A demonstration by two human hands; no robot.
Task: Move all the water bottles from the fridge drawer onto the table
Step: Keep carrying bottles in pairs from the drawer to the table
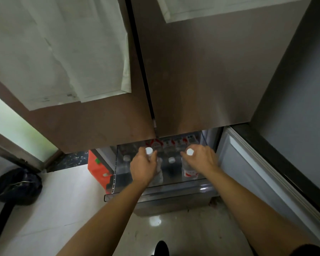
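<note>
We stand over the open fridge drawer [155, 194], pulled out toward us beneath the closed fridge doors [201, 80]. At its left side the far-left bottle [126, 158] stands upright and untouched, just left of our left hand [142, 167]. That hand is curled round the neck of the left bottle [149, 150], fingers just under the white cap. The bottle's long axis runs straight down from the hand into the drawer.

Between our hands the middle bottle [171, 159] stands free, its cap lower in view than the two we hold. Our right hand [201, 160] grips the right bottle [190, 174] the same way, at the neck, with its red label and base below the hand. At the far side a back row of bottles [166, 143] sits partly hidden under the door edge. We cannot tell whether the two held bases have left the drawer floor.

We judge that the coming move turns on the vertical. Both bottles hang below our hands, so they should rise along their own axes before going sideways, or a base may knock the middle bottle or catch the near wall. Each hand already has its own bottle, so reach is even. The surface is out of view, so we cannot tell which way to carry them.
</note>
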